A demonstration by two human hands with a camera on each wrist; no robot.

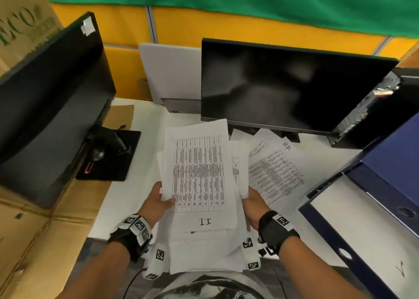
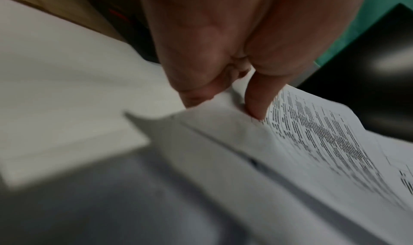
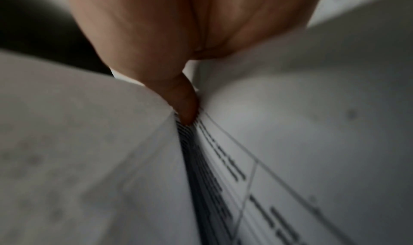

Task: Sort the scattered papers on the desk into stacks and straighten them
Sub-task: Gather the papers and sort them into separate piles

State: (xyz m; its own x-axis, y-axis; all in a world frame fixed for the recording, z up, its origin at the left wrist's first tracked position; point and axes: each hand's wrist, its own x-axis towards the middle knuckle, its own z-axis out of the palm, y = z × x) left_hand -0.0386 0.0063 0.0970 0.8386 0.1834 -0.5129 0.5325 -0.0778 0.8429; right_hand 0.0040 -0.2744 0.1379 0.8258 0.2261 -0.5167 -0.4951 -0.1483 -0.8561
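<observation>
Low in the frame, the left hand (image 1: 158, 200) and right hand (image 1: 252, 204) pinch opposite long edges of a paper stack (image 1: 199, 176) at centre, its long axis pointing up-frame toward the monitor (image 1: 283, 88).

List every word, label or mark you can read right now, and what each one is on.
"I.T" handwritten, upside down: top sheet held by left hand and right hand.
"HR" handwritten: sheet on the desk.
"ECO", partly cut off: cardboard box.
Printed tables and paragraphs: too small to read.
Wristband tags: patterns, no text.
</observation>
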